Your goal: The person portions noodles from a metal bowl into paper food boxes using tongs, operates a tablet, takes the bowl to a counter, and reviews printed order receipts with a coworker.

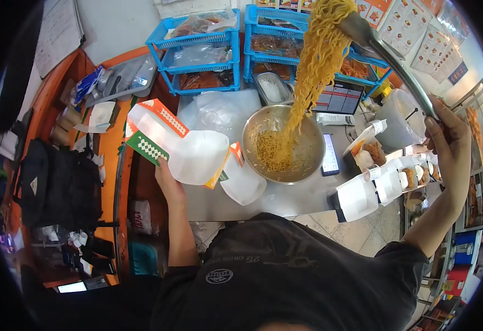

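Note:
My left hand (168,177) grips an open white takeout box (203,157) with orange and green printed flaps, held to the left of the metal bowl (311,165). High at the upper right, my right hand (451,129) is closed around metal tongs (399,66). A long bunch of yellow noodles (314,66) hangs from the tongs' tips, its lower end reaching down into the bowl. More noodles (272,151) lie inside the bowl. Partly behind the held box, a second open box (244,186) sits on the metal table (285,204).
Blue stacked baskets (203,69) with bagged food line the back. A phone (330,154) lies right of the bowl, and a tablet (341,96) stands behind it. Several open boxes (357,198) occupy the table's right side. A white bucket (401,121) stands beyond them.

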Motion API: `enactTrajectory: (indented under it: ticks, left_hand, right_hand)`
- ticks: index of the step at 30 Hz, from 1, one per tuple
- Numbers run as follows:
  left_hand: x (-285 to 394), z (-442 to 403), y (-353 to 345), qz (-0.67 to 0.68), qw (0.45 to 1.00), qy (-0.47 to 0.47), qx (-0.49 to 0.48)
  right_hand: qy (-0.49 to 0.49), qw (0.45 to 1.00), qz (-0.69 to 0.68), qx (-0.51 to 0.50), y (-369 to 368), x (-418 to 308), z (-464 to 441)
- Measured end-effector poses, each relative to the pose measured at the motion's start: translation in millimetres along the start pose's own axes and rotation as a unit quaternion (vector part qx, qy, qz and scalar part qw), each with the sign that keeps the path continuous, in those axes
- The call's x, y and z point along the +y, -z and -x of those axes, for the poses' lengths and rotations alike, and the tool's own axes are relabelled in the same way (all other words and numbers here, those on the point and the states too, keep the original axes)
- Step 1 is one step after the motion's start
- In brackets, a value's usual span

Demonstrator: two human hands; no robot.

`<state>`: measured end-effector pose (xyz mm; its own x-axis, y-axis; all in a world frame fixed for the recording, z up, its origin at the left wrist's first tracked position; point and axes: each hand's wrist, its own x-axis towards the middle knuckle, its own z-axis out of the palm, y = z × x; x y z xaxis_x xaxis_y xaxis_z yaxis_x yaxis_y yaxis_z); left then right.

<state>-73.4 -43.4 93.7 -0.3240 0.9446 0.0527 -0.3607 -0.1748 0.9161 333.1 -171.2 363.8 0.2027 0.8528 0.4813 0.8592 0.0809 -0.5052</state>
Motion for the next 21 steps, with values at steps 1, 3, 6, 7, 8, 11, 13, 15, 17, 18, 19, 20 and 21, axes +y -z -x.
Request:
enactTrajectory:
  ticks: [1, 3, 6, 7, 8, 11, 13, 15, 17, 18, 19, 20, 21]
  left_hand:
    - [3, -1, -2, -0.002, 1.0, -0.009, -0.003]
    - [5, -6, -6, -0.005, 1.0, -0.027, -0.003]
    - [4, -15, -13, -0.048, 0.997, -0.068, -0.004]
    - [0, -19, -15, -0.088, 0.992, -0.089, -0.014]
    - [-1, -23, -19, -0.128, 0.985, -0.11, -0.023]
    - [3, -18, -48, -0.267, 0.944, -0.181, -0.073]
    - [-2, -16, -65, -0.328, 0.914, -0.209, -0.118]
    - [-18, -16, -80, -0.366, 0.887, -0.235, -0.155]
    - [-26, -12, -99, -0.417, 0.857, -0.25, -0.168]
    - [-28, -9, -108, -0.438, 0.844, -0.253, -0.179]
    - [-31, -6, -116, -0.44, 0.845, -0.243, -0.18]
    - [-35, -4, -124, -0.443, 0.846, -0.233, -0.182]
    - [-39, -3, -130, -0.446, 0.847, -0.222, -0.184]
  right_hand:
    - [-0.006, 1.0, 0.001, 0.001, -1, -1, -1]
    - [-0.011, 1.0, 0.003, 0.002, -4, -2, -1]
    - [-0.01, 1.0, 0.012, -0.002, -10, 0, -3]
    - [-0.012, 1.0, 0.019, -0.005, -9, 1, -5]
    - [-0.014, 1.0, 0.025, -0.008, -9, 1, -7]
    - [-0.01, 1.0, 0.014, -0.01, 0, -6, -18]
    - [0.003, 0.999, 0.03, 0.016, 10, -12, -25]
    - [0.045, 0.998, 0.023, 0.039, 22, -16, -33]
    - [0.042, 0.994, 0.061, 0.075, 33, -32, -40]
    - [0.04, 0.992, 0.08, 0.093, 39, -41, -44]
    - [0.0, 0.993, 0.069, 0.095, 44, -48, -48]
    - [0.013, 0.992, 0.075, 0.096, 48, -50, -52]
    - [0.025, 0.992, 0.08, 0.097, 51, -51, -55]
